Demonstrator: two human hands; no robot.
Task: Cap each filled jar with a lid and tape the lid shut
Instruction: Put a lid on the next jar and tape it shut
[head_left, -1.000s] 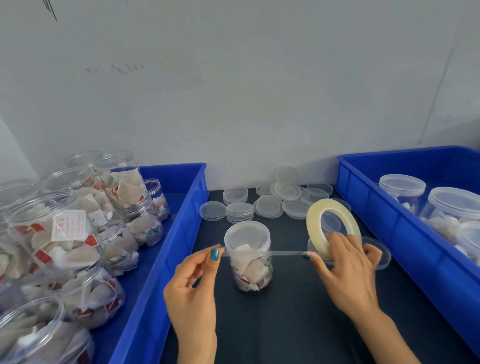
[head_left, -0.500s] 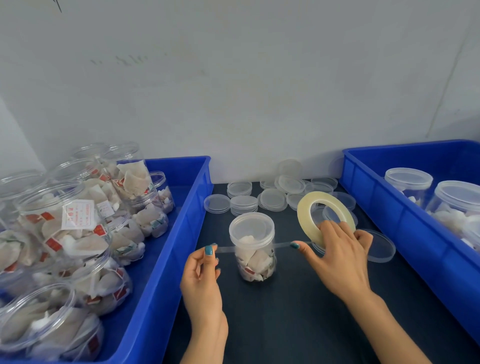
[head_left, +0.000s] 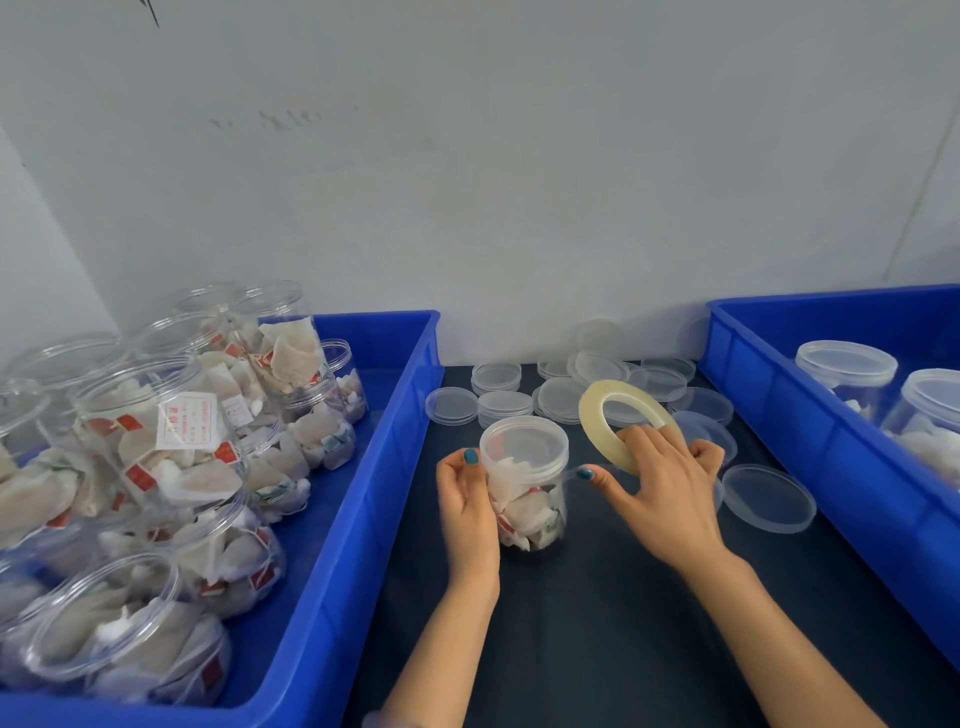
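Observation:
A clear jar (head_left: 530, 512) filled with white sachets stands on the dark mat, capped with a clear lid (head_left: 523, 446). My left hand (head_left: 467, 506) holds the jar's left side, thumb against the lid's rim. My right hand (head_left: 657, 491) grips a yellowish roll of clear tape (head_left: 605, 415) just right of the jar. A short strip of tape (head_left: 584, 467) runs from the roll to the lid's rim. Whether its end sticks to the lid under my left thumb is hard to tell.
Several loose clear lids (head_left: 558, 397) lie stacked behind the jar, and one larger lid (head_left: 769, 499) lies to the right. A blue bin (head_left: 374, 467) on the left holds several open filled jars. A blue bin (head_left: 810, 447) on the right holds capped jars (head_left: 844, 371).
My left hand moved right from holding the tape's free end in the air to the jar's lid rim. The stretched strip shortened as the roll came closer to the jar.

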